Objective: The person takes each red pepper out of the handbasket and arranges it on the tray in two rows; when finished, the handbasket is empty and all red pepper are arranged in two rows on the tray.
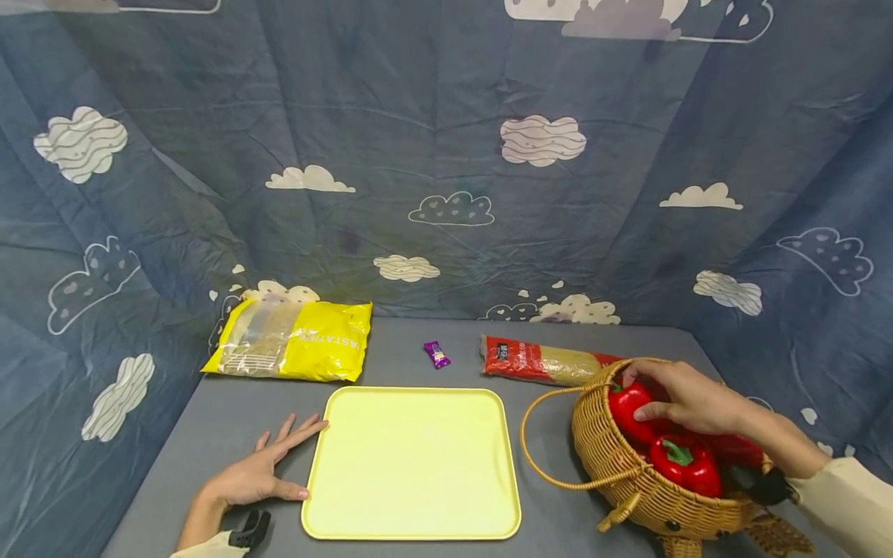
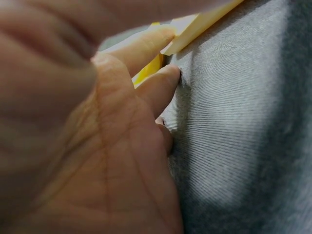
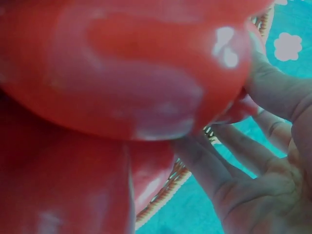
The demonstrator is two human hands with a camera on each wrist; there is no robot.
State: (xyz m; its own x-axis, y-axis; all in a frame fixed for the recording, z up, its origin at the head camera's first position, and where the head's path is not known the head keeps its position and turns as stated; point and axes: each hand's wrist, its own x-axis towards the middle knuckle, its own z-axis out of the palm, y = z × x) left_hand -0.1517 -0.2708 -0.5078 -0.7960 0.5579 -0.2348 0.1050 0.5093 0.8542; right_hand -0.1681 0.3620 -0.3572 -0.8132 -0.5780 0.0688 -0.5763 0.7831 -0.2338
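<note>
Red pepper, glossy and nearest the tray, lies inside the wicker basket in the head view, with the right hand gripping it between thumb and fingers. A second pepper, its green stem showing, sits just beside it. The left hand holds nothing; its fingers are spread, and the index fingertip and thumb touch the tray's left rim. Taking hold of the pepper looks like the step in hand; the next move seems to call for a secure pinch and a lift clear of the rim and the looped handle.

On the yellow bag the letters look like "ASTATIME" (the start is hard to make out). Print on the red packet and the purple sweet is too small to read.

The left wrist view shows fingers extended by the tray's pale edge.

In the right wrist view, thumb and forefinger meet the pepper's smooth skin; no writing shows there.
</note>
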